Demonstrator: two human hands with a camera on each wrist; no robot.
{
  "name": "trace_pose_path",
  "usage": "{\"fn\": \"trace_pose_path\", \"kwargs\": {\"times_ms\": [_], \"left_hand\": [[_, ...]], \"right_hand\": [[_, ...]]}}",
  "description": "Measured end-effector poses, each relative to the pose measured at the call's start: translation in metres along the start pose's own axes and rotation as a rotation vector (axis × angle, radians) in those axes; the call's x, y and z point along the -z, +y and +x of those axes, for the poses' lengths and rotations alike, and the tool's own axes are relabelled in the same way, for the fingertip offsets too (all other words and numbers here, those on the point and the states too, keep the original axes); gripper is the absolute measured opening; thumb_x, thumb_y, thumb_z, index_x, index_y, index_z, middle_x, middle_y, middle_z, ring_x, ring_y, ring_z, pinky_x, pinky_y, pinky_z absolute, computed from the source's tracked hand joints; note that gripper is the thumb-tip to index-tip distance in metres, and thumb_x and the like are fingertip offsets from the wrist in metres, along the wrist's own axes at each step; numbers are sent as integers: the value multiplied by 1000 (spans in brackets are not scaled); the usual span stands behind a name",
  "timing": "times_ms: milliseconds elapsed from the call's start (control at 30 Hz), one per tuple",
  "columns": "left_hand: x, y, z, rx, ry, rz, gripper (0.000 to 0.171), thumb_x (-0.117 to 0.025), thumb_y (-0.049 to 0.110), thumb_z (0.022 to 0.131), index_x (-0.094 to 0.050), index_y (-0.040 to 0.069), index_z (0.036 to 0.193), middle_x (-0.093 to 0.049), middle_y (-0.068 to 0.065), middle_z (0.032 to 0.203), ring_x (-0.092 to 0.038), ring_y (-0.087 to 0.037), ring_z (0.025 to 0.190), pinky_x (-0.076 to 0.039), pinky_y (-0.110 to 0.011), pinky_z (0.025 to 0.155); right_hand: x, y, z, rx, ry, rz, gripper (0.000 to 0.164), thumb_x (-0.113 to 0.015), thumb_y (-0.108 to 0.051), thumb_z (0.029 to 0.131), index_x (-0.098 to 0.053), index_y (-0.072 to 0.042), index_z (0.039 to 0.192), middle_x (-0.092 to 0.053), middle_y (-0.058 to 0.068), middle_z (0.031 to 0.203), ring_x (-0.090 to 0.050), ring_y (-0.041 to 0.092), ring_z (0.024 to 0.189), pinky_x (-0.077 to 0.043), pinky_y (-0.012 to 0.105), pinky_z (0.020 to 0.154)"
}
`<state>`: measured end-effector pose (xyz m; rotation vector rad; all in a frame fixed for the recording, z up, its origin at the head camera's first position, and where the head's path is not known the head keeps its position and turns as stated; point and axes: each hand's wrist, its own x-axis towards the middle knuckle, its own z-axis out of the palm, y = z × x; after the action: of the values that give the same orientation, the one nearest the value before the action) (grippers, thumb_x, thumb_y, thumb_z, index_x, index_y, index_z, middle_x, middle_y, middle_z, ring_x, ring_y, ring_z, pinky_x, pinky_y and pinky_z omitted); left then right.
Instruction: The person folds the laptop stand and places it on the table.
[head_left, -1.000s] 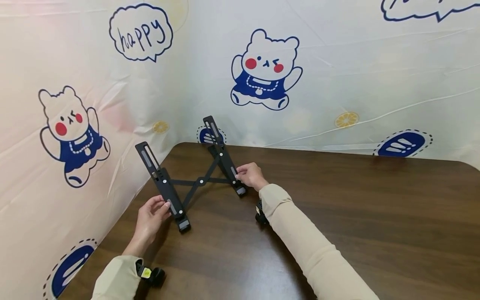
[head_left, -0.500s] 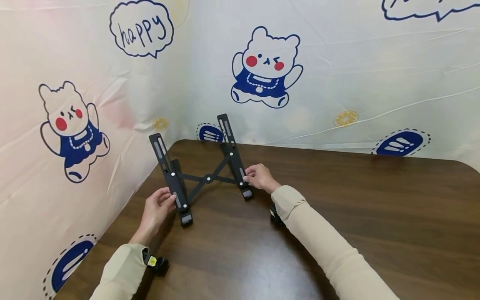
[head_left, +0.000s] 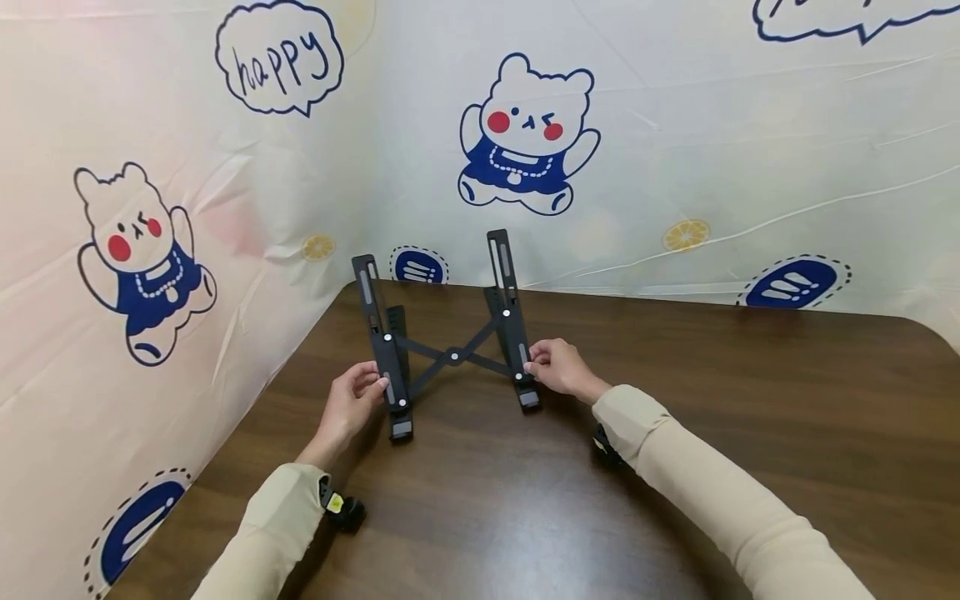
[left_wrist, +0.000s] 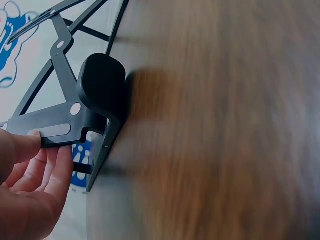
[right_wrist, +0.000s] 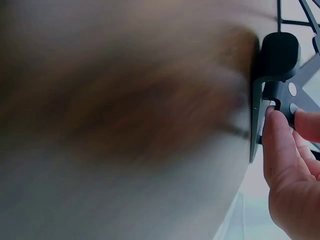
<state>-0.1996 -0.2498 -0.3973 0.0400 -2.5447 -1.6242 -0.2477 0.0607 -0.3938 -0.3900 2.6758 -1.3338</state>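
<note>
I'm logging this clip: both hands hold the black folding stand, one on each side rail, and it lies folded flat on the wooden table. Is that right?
Not quite. The left hand and right hand do hold the black folding stand by its side rails on the wooden table, but the head view shows it opened, rails tilted upward, cross braces spread.

One head view above, two wrist views close in

The head camera looks forward and down on both hands; each wrist camera sits close behind its own hand, low over the table (head_left: 675, 467), and all three share the black folding stand (head_left: 452, 354) between the hands.
</note>
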Motion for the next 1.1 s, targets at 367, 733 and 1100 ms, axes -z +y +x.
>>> {"fn": "trace_pose_path", "kwargs": {"times_ms": [367,733,1100], "left_hand": [[-29,11,5,-62,-59,0,22,-53,0,87,-50,-8,107,-58,-23,96,-58,-27,83,-51,-34,71],[-64,25,10,-66,-113,-49,21,-55,0,85,-53,-6,105,-58,-20,94,-59,-23,81,-51,-35,70],[-89,49,4,-86,-158,-78,22,-55,0,85,-54,-7,106,-58,-20,95,-58,-28,85,-51,-36,70]], "right_hand": [[24,19,-32,55,-4,-42,8,-57,-6,84,-56,2,83,-54,3,66,-48,12,59,-41,24,56],[51,42,-58,39,-20,-10,7,-55,-5,86,-55,2,84,-53,4,68,-49,14,61,-44,25,56],[72,56,-79,-15,1,-15,10,-55,-8,87,-53,2,85,-50,3,68,-50,14,64,-46,27,58]]}}
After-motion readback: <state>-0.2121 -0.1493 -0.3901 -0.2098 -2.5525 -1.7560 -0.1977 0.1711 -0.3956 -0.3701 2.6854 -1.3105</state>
